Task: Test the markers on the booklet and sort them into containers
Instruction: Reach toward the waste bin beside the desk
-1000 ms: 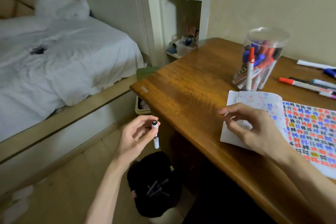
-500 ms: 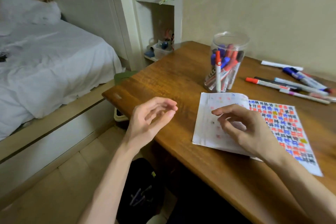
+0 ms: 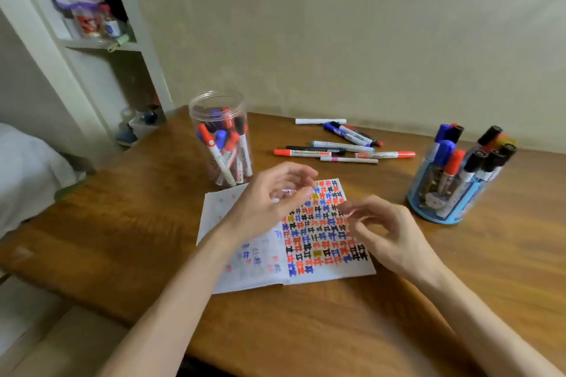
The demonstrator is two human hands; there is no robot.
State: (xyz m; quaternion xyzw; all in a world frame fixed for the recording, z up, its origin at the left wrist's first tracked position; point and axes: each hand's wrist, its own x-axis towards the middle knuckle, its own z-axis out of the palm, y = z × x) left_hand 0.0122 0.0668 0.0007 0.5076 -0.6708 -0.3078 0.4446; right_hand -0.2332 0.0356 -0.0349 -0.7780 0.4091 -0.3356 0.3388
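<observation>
Markers, slim, plastic-barrelled, colour-capped (image 3: 343, 147) — lying loose on the brown wooden table (image 3: 122, 223) just beyond the open white paper booklet (image 3: 321, 254), probably light, stiff, slick, best pinched mid-barrel — left hand (image 3: 272, 202) and right hand (image 3: 389, 232) hover above booklet, empty, fingers loosely curled.

A wooden table (image 3: 122, 223) stands beside a white shelf (image 3: 101, 45) and a bed (image 3: 24, 162).
</observation>
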